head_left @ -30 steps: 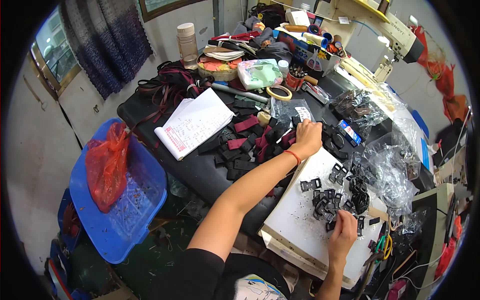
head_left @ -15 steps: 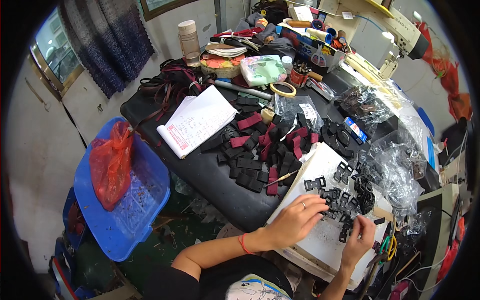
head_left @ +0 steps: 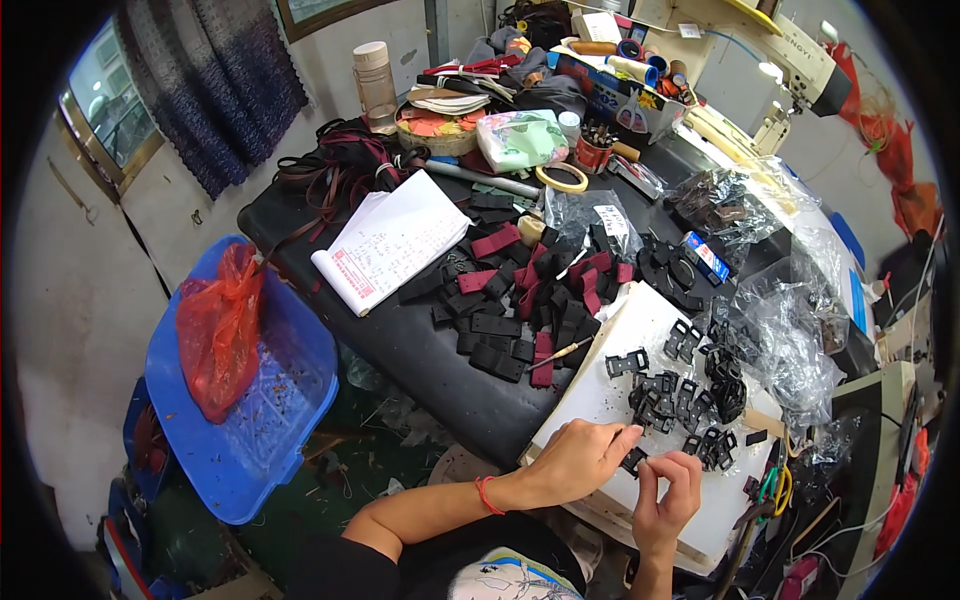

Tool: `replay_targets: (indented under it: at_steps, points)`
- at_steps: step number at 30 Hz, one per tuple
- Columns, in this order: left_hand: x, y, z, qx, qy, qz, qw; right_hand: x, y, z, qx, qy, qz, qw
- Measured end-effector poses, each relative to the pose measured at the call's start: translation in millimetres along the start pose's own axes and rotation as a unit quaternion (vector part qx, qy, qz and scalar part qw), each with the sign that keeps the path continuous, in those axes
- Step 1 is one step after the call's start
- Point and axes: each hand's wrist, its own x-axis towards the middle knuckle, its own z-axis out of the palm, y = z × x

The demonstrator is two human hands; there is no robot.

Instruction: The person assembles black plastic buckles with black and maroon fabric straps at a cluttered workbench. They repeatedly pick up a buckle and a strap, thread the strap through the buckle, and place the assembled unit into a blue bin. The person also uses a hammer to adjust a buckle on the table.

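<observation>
On the white board (head_left: 580,425) in front of me lies a loose pile of black plastic buckles (head_left: 690,403). My left hand (head_left: 578,462) reaches over the near side of the board, its thumb and fingers drawn together. Close by on its right, my right hand (head_left: 668,497) has its fingers curled in a pinch. Between the fingertips of both hands is one small black buckle (head_left: 632,460), partly hidden by them. Just beyond the board, black and dark red webbing pieces (head_left: 497,325) are heaped on the black table, with a thin wooden-handled tool (head_left: 566,353) resting on them.
An open notepad (head_left: 395,243) lies left of the webbing. Clear plastic bags (head_left: 790,335) crowd the board's right side, near yellow-handled scissors (head_left: 784,492). A blue tub (head_left: 300,440) holding a red bag stands at the left. A sewing machine (head_left: 800,70) is at the far right.
My right hand has moved left and nearer to me, away from the pile. My left hand has drawn back slightly from the buckles, and one buckle is now between my hands.
</observation>
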Motion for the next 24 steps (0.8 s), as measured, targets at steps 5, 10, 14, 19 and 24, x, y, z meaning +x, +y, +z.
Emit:
replay_targets:
  at_steps: [5,10,14,19,24]
  points:
    - [-1,-12,-2,-0.032,-0.014,-0.007,0.999,9,-11,-13,0.049,-0.096,0.038,0.993]
    - [-4,-7,-7,0.021,-0.035,-0.016,0.999,1,-3,-7,0.015,-0.074,-0.012,0.997]
    - [-5,0,-12,-0.057,-0.052,-0.06,0.995,-2,-4,5,0.007,0.005,0.001,1.0]
    - [-9,-7,16,-0.217,0.049,0.017,0.975,1,-28,26,0.021,0.0,-0.03,0.999]
    - [-15,0,-20,-0.027,-0.07,0.03,0.997,22,-27,2,0.019,-0.035,0.066,0.997]
